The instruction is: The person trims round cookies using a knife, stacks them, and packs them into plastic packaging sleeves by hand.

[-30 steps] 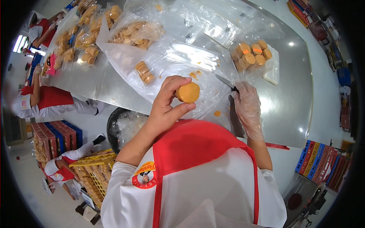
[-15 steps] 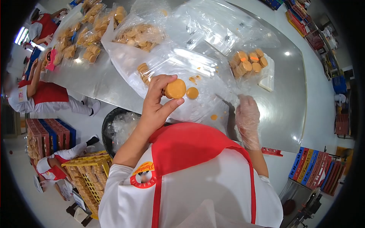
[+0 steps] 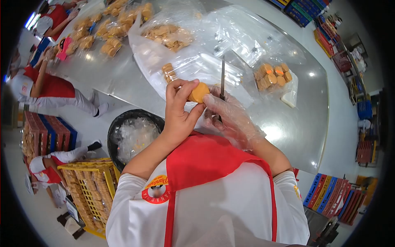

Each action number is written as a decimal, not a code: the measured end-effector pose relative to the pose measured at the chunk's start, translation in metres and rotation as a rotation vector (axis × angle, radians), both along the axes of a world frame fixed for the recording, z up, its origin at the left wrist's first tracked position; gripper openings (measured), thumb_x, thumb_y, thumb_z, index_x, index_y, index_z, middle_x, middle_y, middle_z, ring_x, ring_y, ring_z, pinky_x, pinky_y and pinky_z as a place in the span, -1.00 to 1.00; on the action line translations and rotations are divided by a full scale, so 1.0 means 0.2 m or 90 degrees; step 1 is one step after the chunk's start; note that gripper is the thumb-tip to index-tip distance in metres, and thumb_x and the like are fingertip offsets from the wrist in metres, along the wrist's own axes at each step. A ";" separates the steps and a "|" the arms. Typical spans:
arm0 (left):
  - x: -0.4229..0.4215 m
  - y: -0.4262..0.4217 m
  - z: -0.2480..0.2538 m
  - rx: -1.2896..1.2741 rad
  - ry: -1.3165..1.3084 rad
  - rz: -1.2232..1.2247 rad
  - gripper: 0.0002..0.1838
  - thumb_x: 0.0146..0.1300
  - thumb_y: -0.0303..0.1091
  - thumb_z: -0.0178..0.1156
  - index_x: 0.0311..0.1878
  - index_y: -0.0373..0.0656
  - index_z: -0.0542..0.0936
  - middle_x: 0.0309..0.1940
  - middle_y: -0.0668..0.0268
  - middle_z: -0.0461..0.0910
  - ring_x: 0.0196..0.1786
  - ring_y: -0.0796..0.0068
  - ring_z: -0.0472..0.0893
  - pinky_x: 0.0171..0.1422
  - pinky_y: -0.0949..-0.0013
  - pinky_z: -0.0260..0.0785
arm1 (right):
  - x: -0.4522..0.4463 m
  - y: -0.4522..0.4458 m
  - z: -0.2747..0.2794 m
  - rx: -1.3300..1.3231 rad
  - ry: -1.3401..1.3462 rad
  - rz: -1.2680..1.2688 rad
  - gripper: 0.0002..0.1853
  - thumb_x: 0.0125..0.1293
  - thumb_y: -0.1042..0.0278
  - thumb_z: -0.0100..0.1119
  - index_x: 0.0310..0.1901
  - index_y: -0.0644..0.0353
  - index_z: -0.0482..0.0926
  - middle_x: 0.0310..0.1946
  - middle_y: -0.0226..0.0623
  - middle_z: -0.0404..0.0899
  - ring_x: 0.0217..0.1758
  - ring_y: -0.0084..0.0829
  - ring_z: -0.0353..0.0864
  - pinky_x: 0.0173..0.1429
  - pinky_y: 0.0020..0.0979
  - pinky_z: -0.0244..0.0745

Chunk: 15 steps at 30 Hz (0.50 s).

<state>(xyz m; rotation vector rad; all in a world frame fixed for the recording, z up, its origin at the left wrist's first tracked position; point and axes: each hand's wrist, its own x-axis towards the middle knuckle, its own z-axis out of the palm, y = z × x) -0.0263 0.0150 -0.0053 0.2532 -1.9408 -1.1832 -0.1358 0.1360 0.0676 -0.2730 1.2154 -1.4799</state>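
Golden round cookies (image 3: 199, 93) sit pinched between the left hand's (image 3: 179, 108) thumb and fingers, flat face turned up and rightward, beside the gloved right hand (image 3: 235, 118). That hand grips a knife (image 3: 223, 78), its long blade pointing away from the wearer.

Pale floor (image 3: 88, 133) (stacked crates (image 3: 51, 133) alongside)

Off to the left, I can make out 3 people in red and white: an upper person (image 3: 52, 19), a middle person (image 3: 51, 84) and a lower person (image 3: 48, 169). Red and blue crates (image 3: 53, 132) stand between the last 2. A yellow crate (image 3: 108, 175) (packed with tan goods) sits near a black-lined bin (image 3: 113, 142). To my right, I see multicoloured crates (image 3: 333, 195) in a row.
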 end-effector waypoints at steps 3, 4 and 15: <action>0.06 0.00 -0.02 -0.020 -0.025 0.060 -0.32 0.14 -0.56 0.40 0.35 0.01 0.46 0.20 0.10 0.29 0.20 0.14 0.45 0.26 0.18 0.43 | 0.03 -0.04 0.02 0.041 -0.001 0.042 -0.39 0.39 0.05 0.30 0.33 0.21 0.37 -0.12 -0.42 0.54 -0.43 -0.65 0.51 -0.42 -0.61 0.32; 0.09 0.00 -0.01 -0.025 -0.038 0.070 -0.32 0.14 -0.55 0.40 0.35 0.01 0.46 0.20 0.10 0.29 0.19 0.13 0.46 0.25 0.19 0.43 | 0.04 -0.06 0.01 0.042 -0.014 0.059 -0.41 0.39 0.06 0.29 0.31 0.21 0.38 -0.13 -0.43 0.54 -0.43 -0.66 0.51 -0.43 -0.63 0.31; 0.45 0.02 0.09 0.357 -0.055 -0.010 -0.40 0.25 -0.47 0.38 0.35 -0.09 0.44 0.20 0.21 0.32 0.23 0.38 0.48 0.28 0.33 0.45 | 0.05 -0.23 -0.03 0.048 0.000 0.304 -0.46 0.27 0.12 0.33 0.20 0.21 0.45 -0.22 -0.44 0.53 -0.44 -0.65 0.46 -0.46 -0.66 0.27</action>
